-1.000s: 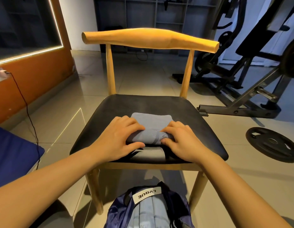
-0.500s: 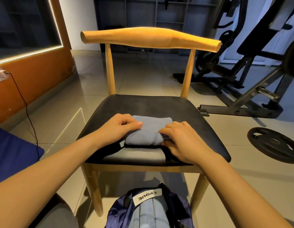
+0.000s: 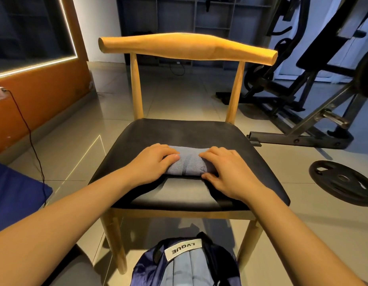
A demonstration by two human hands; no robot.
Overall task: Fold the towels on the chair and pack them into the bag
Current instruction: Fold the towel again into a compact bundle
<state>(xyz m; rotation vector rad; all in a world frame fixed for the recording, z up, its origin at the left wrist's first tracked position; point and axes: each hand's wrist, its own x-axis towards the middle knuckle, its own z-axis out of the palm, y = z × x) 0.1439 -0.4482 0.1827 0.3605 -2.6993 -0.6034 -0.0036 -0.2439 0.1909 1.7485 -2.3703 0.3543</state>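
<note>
A grey-blue towel (image 3: 189, 163) lies rolled into a short thick bundle near the middle of the chair's black seat (image 3: 179, 131). My left hand (image 3: 152, 162) curls over the bundle's left end. My right hand (image 3: 228, 172) covers the right end, fingers on top and thumb at the front edge. An open dark blue bag (image 3: 185, 263) with a white label stands on the floor below the seat's front edge, with grey-blue fabric showing inside it.
The chair's wooden backrest (image 3: 187, 47) rises behind the seat. A weight bench frame (image 3: 302, 137) and a black weight plate (image 3: 342, 182) sit on the floor to the right. On the left are a blue cushion (image 3: 12, 195) and a hanging black cable (image 3: 32, 141).
Both hands have pushed the towel away from me, rolling it from a flatter fold into a tighter, narrower bundle. The bare strip of seat in front of it has widened.
</note>
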